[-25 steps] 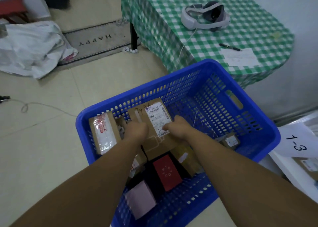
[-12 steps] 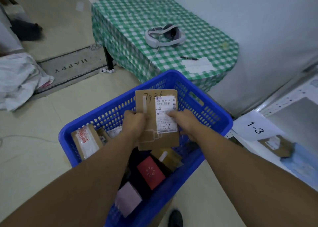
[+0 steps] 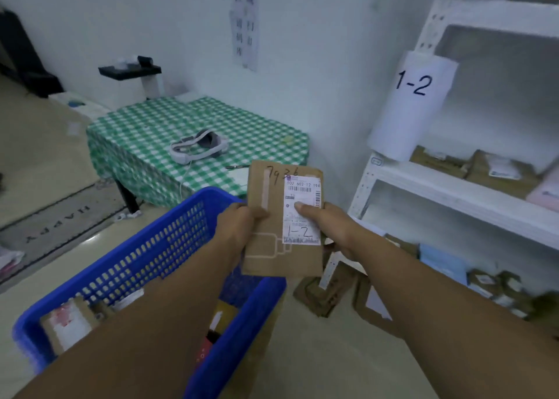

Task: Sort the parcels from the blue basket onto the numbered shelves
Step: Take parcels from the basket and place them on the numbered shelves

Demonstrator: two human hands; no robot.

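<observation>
Brown parcel [image 3: 281, 247] gripped by both hands' fingers [image 3: 305, 208].

Dim, bluish, blurred, warped at edges.

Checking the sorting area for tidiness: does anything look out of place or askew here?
Yes. Flat cardboard parcels lie askew on the floor at the foot of the white shelf rack, not on a shelf. The 1-2 sign curls off its post. The held parcel looks intact.

Two hands [image 3: 238, 227] [image 3: 328, 226]; one basket [image 3: 157, 247]; one headset [image 3: 198, 147]
</observation>
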